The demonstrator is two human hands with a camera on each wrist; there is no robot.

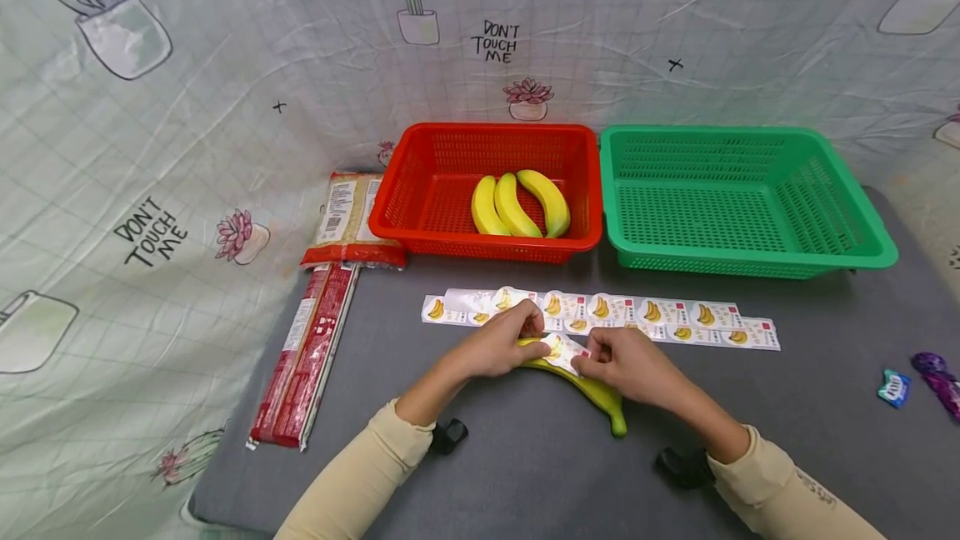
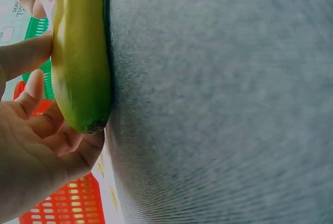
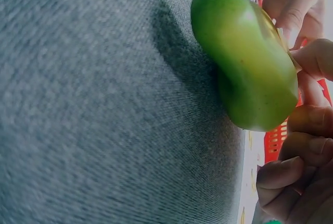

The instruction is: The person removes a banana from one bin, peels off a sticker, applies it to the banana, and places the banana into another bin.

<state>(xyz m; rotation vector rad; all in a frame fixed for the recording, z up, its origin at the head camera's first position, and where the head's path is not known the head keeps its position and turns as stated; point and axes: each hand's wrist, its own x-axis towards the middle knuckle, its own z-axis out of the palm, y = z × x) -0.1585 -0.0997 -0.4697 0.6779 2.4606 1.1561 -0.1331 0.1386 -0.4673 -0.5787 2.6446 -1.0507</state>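
The left hand (image 1: 504,342) curls round the blunt end of the yellow-green banana (image 1: 592,391), while the right hand (image 1: 628,362) pinches the right end of the banana-print sticker (image 1: 564,353). The banana lies just under both grips; 3 yellow bananas (image 1: 513,207) sit in the red basket (image 1: 480,243) beyond.

person, long sleeves, pale cream-beige. left sleeve (image 1: 360,473): plain where seen, cuff (image 1: 411,430) thick and bunched. right sleeve (image 1: 802,490): matching cuff (image 1: 759,467), small dark lettering (image 1: 816,488) running along the fabric, too small to read. black, blocky wrist units, left (image 1: 449,436) and right (image 1: 684,468), beside the cuffs. left hand (image 1: 501,342), right hand (image 1: 630,365): both bare.
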